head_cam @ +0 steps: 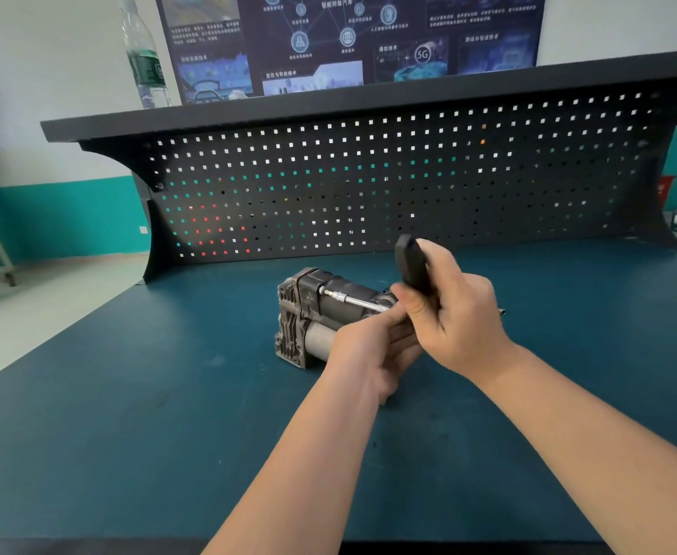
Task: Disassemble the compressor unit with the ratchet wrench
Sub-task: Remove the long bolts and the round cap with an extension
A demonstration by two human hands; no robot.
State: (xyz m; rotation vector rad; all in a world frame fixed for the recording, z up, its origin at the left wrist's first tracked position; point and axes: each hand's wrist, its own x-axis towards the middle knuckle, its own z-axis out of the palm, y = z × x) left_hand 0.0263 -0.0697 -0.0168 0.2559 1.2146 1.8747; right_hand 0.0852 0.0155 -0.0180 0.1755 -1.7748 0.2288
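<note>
Head cam: compressor unit (312, 314) lying on its side on the dark teal surface (128, 414), roughly mid-bench, a bit in front of the black pegboard (368, 186). Finned grey end plate facing left, dark cylinder on top and a lighter metal cylinder below it. Ratchet wrench (410, 270) up against the unit, its black handle sticking up and tilted back, with a shiny extension bar (352, 300) running left along the top of the unit to a socket seated on a bolt near the end plate. Right hand (455, 318) wrapped round the handle, fingers (416, 310) curled tight on the black grip. Left hand (368, 354) lower and just beside it, fingers bent round the near end of the bar at the ratchet head, touching the right hand. Can't tell how firmly the left is pinching, knuckles hide it. Clear plastic water bottle (144, 58) standing upright on the shelf (328, 102) above the pegboard, far left. Dark tech poster (348, 38) on the wall behind
</note>
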